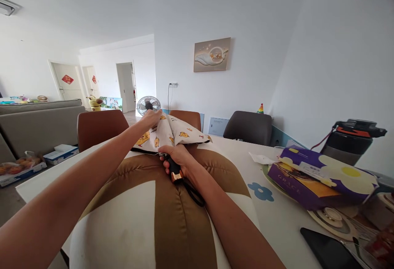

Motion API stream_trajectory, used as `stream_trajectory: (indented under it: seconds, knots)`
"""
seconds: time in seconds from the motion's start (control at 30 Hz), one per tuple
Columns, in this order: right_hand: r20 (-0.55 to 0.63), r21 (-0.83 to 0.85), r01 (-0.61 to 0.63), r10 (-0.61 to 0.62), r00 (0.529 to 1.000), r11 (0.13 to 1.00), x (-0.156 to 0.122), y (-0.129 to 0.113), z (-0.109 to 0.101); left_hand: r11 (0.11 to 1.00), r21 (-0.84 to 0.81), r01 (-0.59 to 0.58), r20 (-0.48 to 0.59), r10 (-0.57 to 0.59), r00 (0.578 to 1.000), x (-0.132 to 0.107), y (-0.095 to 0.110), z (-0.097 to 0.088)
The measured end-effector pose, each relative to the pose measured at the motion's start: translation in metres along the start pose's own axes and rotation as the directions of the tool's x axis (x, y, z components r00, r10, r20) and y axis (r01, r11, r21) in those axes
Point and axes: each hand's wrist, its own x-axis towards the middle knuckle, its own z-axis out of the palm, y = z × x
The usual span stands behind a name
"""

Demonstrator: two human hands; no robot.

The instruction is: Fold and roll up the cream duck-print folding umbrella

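A folded umbrella (172, 133) with cream fabric printed with small yellow figures lies pointing away from me over a brown and cream cushion (147, 219) on the white table (277, 219). My right hand (177, 156) is wrapped round the umbrella's black handle, whose gold band and black wrist loop show below my fingers. My left hand (152, 118) reaches to the far tip of the umbrella and its fingers close on the gathered fabric there.
To the right lie a purple box (320, 176) on a plate, a dark jug (351, 141) with a red and black lid, and a black phone (329, 252). Brown and grey chairs stand behind the table. A fan and a grey sofa are further back.
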Motion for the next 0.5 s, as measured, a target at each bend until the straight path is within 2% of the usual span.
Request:
stream_trajectory:
  seconds: [0.1, 0.3, 0.5]
  knots:
    - [-0.007, 0.011, 0.015, -0.015, 1.000, 1.000, -0.001, 0.000, 0.000, 0.996, -0.075, 0.054, 0.067, -0.049, 0.997, 0.013, -0.006, 0.014]
    - [0.037, 0.023, 0.016, -0.017, 0.999, 1.000, -0.003, -0.001, 0.000, 1.000, 0.009, -0.002, -0.159, 0.003, 0.987, 0.015, -0.034, 0.010]
    - [-0.054, 0.008, 0.051, -0.050, 0.997, 0.999, -0.007, -0.001, 0.003, 0.993, 0.066, -0.101, -0.291, 0.116, 0.950, 0.015, -0.037, 0.011]
